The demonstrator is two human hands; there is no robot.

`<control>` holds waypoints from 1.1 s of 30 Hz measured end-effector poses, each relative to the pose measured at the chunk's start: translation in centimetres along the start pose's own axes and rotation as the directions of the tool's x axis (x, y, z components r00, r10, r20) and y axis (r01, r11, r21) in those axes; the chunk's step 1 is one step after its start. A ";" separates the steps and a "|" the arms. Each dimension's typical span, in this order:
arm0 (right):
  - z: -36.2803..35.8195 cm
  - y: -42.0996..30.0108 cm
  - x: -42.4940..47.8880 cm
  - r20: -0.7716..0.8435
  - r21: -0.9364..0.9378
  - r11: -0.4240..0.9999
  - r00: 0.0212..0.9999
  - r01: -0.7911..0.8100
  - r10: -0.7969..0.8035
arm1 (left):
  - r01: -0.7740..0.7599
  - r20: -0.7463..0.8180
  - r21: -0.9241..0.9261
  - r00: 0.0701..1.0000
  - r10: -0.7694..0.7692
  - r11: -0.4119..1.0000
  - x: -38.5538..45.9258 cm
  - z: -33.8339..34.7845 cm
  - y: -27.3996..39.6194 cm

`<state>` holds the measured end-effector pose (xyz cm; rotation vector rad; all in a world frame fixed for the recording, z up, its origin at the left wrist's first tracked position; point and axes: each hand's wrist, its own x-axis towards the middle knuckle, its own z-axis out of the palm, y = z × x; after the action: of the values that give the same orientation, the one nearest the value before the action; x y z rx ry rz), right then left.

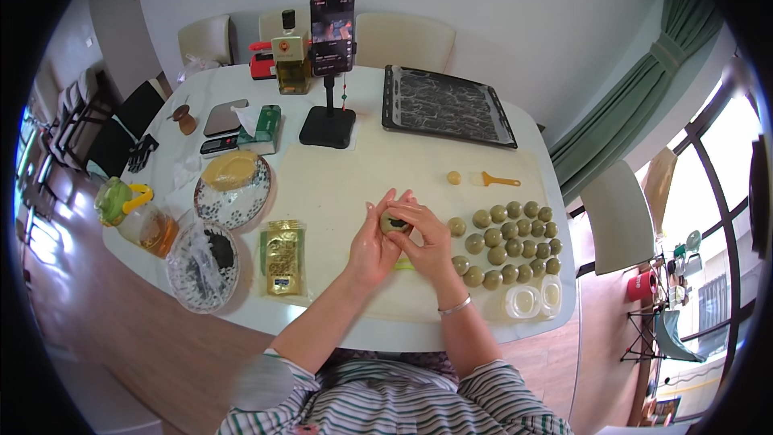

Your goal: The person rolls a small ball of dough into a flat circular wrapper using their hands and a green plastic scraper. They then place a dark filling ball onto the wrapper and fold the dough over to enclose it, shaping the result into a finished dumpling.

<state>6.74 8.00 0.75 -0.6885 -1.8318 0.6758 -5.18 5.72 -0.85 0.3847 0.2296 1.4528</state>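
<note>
Between my two hands, over the middle of the pale mat, is a green dough ball with dark filling showing through an opening on top. My left hand cups it from the left and below; the thumb and fingers of my right hand press round its rim. Several smooth green dough balls stand in rows on the mat to the right. A lone yellowish ball lies above them, beside a pastry brush with an orange handle. A green strip, partly hidden, lies beneath my hands.
Left are a plate with wrapped yellow dough, a bowl of dark filling, a gold packet and a jug. Behind stand a phone on a stand, a bottle and a lined baking tray. Clear plastic containers sit front right.
</note>
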 end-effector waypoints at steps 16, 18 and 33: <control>2.0 -1.4 -0.8 -0.199 -0.141 0.989 0.980 -0.045 0.016 | -0.111 -0.057 0.209 0.991 0.125 0.972 0.0 -0.3 -0.5; 2.1 -0.9 -1.0 -0.218 -0.128 0.991 0.976 -0.041 0.013 | -0.115 -0.045 0.257 0.990 0.131 0.960 -0.1 -0.3 -0.6; 1.8 1.2 -1.4 -0.153 0.255 0.959 0.974 -0.126 0.169 | -0.036 0.096 -0.007 0.995 0.036 0.999 -0.8 0.8 0.4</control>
<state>5.69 7.53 -1.53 -0.7015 -1.5166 0.8945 -5.39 4.84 -0.03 0.4559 0.1421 1.4658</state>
